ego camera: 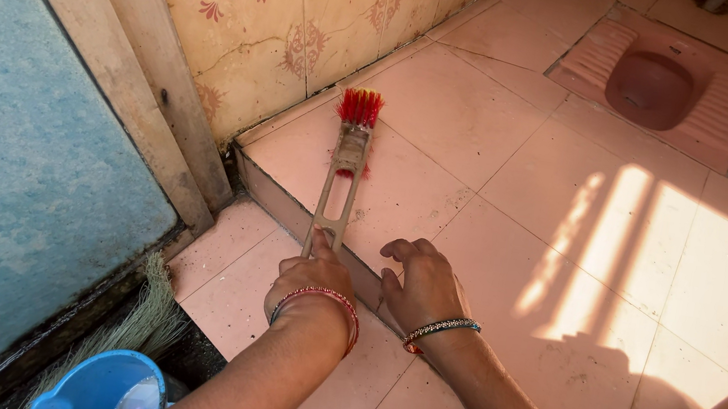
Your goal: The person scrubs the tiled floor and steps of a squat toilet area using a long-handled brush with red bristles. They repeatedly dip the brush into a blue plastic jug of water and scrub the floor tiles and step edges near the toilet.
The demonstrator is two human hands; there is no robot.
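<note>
My left hand [312, 276], with red bangles at the wrist, grips the near end of a long scrubbing brush [348, 156]. The brush has a slotted beige handle and red bristles, and its head lies on the pink floor tiles [453, 122] near the wall's foot. My right hand [421, 282], wearing a beaded bracelet, rests palm down with fingers spread on the tile just beyond the raised step edge [282, 207], beside the brush handle and holding nothing.
A pink squat toilet pan [651, 86] is set in the floor at the far right. A tiled wall with flower patterns [267, 17] stands on the left, beside a wooden door frame [144, 66] and blue door [2, 179]. A blue container [91, 390] and broom bristles [146, 321] sit near left.
</note>
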